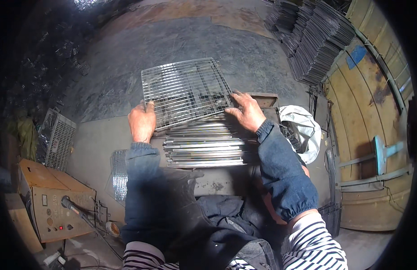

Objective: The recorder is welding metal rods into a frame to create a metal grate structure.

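Grey sheeting is spread over most of the floor (181, 40), edged along the far side by rust-brown boards (168, 10). At the far left, a dark heap (46, 76) is seen, dotted with small glints; its pieces cannot be made out clearly. Below it, a yellow-green cloth (26, 139) is bunched just beside a grey slatted crate (60, 141), which is tilted. Nearer, a box-shaped machine (58, 204) with an orange-brown top is set down; a red light is lit on its front, and a black cable (89, 225) is plugged in there. To its right, a shiny mesh panel (119, 173) is partly hidden by the left sleeve (143, 166).

By the left hand (142, 121), the near left corner of a wire rack (186, 92) is gripped, the thumb laid over the frame. The rack is held tilted, its near edge above a pile of bright rods (204, 148); whether the two are touching cannot be told. The rods are laid crosswise, roughly parallel, in front of the lap. By the right hand (248, 112), the right side of the rack is pinched between thumb and fingers.

Beyond that hand, a white sack (307, 135) is crumpled. Farther off, dark wire panels (318, 47) are piled in tall stacks. At the far right, a yellowish wall (363, 96) is marked by rust and a blue patch (356, 56).
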{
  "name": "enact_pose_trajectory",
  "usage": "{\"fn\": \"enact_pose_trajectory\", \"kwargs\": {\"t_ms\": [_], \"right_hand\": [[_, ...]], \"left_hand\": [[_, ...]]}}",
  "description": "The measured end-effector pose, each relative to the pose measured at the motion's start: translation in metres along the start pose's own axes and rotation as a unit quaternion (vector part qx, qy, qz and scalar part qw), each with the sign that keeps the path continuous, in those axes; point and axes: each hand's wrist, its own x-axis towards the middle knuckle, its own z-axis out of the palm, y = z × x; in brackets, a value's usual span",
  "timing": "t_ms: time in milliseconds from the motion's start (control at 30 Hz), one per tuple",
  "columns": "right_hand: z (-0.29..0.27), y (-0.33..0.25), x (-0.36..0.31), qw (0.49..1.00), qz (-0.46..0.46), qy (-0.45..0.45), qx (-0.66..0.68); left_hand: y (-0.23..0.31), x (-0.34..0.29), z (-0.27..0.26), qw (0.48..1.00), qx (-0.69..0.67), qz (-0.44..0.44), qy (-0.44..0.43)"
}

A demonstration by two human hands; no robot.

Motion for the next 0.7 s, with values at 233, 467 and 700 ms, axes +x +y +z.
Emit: {"fn": "enact_pose_trajectory", "kwargs": {"t_ms": [233,467,700], "right_hand": [[0.001,-0.011,0.005,0.999,0.004,-0.012,-0.052],[-0.062,-0.008,-0.051,0.998,-0.014,-0.02,-0.052],[-0.069,0.069,-0.159,0.954,0.11,-0.233,-0.154]], "left_hand": [[-0.02,0.024,0.025,0.996,0.045,-0.01,-0.071],[-0.021,0.009,0.013,0.992,0.118,0.01,0.03],[0.085,-0.09,0.078,0.896,0.063,0.44,-0.017]]}}
